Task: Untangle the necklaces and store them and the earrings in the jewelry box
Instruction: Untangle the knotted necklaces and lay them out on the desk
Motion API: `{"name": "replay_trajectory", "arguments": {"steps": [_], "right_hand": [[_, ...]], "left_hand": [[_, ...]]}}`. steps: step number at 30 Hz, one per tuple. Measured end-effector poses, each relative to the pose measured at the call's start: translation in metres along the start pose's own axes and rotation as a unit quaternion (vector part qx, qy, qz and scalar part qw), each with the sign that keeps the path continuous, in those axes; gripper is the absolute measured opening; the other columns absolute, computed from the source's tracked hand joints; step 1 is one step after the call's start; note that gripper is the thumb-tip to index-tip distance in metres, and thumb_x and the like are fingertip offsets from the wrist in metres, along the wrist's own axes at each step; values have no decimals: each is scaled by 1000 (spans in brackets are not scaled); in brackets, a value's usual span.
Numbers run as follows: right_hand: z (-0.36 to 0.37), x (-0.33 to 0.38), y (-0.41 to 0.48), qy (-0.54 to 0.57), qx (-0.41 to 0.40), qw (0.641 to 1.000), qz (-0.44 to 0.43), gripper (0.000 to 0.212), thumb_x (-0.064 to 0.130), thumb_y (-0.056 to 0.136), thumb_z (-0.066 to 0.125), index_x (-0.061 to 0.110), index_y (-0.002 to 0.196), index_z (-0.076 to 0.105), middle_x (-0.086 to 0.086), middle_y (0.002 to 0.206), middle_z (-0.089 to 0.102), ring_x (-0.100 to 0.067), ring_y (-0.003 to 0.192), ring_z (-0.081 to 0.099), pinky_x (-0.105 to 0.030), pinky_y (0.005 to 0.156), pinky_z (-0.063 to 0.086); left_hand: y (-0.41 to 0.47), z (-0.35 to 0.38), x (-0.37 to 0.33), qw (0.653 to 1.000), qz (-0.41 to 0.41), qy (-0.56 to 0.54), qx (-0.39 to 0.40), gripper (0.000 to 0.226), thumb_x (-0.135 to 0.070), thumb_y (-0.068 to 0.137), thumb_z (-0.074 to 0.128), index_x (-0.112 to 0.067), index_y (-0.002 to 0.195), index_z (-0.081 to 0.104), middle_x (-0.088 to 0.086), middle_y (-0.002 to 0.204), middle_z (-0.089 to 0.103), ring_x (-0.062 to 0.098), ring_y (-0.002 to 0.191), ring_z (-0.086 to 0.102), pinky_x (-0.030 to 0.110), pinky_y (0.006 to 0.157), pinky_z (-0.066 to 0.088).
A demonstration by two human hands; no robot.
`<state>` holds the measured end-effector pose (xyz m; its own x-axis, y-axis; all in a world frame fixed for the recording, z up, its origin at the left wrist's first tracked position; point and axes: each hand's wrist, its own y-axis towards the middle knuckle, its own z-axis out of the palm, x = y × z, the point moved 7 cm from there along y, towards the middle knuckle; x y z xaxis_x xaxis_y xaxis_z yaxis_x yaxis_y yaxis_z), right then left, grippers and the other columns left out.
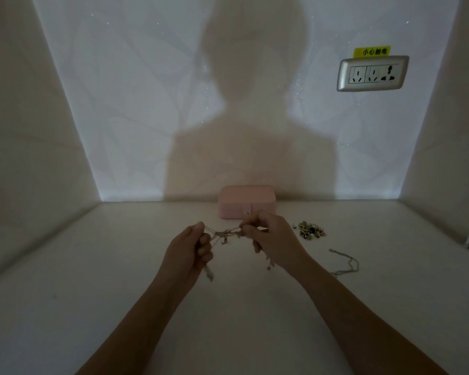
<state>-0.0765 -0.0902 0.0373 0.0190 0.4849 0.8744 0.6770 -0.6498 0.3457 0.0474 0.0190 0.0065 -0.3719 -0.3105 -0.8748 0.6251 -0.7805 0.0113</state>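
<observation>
Left hand (192,247): pinches the left end of the tangled necklaces (226,234).
Right hand (271,239): pinches the right end; strands are stretched between both hands.
Jewelry box (245,201): pink, lid down, far centre of the desk (92,293).
Earrings (310,231): small heap, right of the box.
Loose chain (347,263): lies right, nearer than the earrings.
Socket (372,73): far wall, upper right.

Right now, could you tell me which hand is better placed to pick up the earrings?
Probably the right hand: the earrings lie just beside it, while the left hand is farther, across the necklaces.
</observation>
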Motion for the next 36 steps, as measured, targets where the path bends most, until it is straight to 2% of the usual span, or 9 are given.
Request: {"name": "replay_trajectory", "arguments": {"steps": [2,5,8,11,17,20,26,30,36], "right_hand": [[3,-5,0,132,15,989,67,10,6,93,52,6,88,60,-1,79,67,-8,45,48,-18,42,32],[10,-12,-1,319,48,934,156,17,10,95,47,6,82,57,-7,76,63,-12,48,48,-18,38,29],[17,-18,-4,415,84,882,208,22,13,94,46,8,73,51,-7,73,59,-11,46,45,-17,36,29],[21,-18,-3,468,104,854,201,15,18,86,52,9,75,50,-3,71,58,-6,41,37,-15,34,27],[25,-25,-3,479,128,845,202,22,23,82,55,6,95,62,5,57,39,-3,38,26,-14,33,22],[26,-22,-5,421,158,874,184,34,25,90,51,8,117,61,7,51,31,-4,38,21,-15,35,18],[26,-14,-9,358,212,894,164,33,23,99,38,13,124,57,8,44,29,-3,36,18,-16,35,14],[26,-10,-11,355,230,893,151,31,20,99,38,15,121,60,7,43,31,-3,35,19,-15,33,16],[24,-7,-9,366,219,895,127,35,23,93,45,16,126,57,4,44,35,-4,33,21,-15,32,19]], "left_hand": [[-2,1,-1,998,3,60,5,30,-18,99,40,-17,69,36,-5,51,36,4,38,25,15,33,21],[-4,4,0,995,1,102,13,32,-20,100,40,-18,69,33,-6,48,34,5,38,21,15,34,16],[-5,5,4,991,-13,131,22,30,-22,99,41,-17,70,34,-4,48,36,6,38,22,16,34,17],[-3,0,14,982,-51,182,8,28,-24,99,42,-14,74,37,-2,48,43,7,37,23,17,34,18],[0,-10,23,965,-69,250,-40,22,-23,100,41,-7,88,51,4,59,54,11,42,45,18,37,27],[-2,-6,20,954,-48,294,-17,22,-24,99,43,-6,94,54,5,63,55,14,51,53,24,44,33],[-7,10,21,944,-41,310,101,19,-29,93,55,-13,98,64,-5,54,38,9,44,29,20,42,21],[-5,6,15,954,-13,288,87,12,-19,86,64,-8,86,70,-3,52,32,8,43,24,20,42,19],[-6,10,14,950,-17,290,116,24,-30,75,70,-10,88,74,-5,50,31,9,43,21,20,41,18]]}}
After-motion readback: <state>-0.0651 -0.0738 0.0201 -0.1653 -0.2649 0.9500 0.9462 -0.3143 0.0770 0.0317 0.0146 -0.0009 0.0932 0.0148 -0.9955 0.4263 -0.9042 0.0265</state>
